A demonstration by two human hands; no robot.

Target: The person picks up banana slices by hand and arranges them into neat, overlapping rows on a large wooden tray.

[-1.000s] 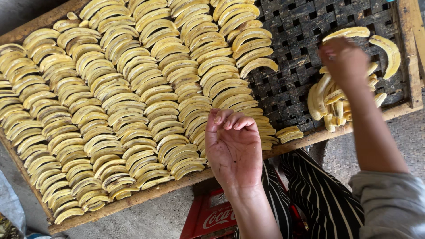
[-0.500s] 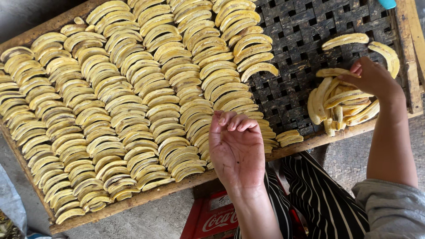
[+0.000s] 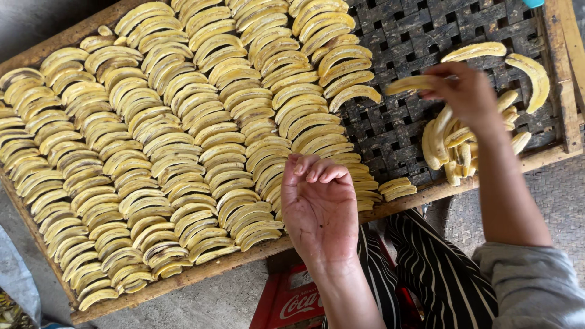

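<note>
Yellow banana slice point(image 3: 409, 84), a moment ago in the loose pile point(image 3: 460, 143), now rides pinched in the right hand point(image 3: 466, 91) toward the neat rows point(image 3: 183, 140) on the woven tray point(image 3: 426, 36). The left hand point(image 3: 320, 204) hovers, fingers curled, empty.

Banana slice point(image 3: 409, 83): long, yellow, curved, held level w/ right-hand fingers point(image 3: 440, 82) above loose slice pile point(image 3: 454, 143).

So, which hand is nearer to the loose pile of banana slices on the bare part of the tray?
The right hand. It is directly above the pile, holding one banana slice. The left hand is at the tray's near edge, apart from the pile.
</note>
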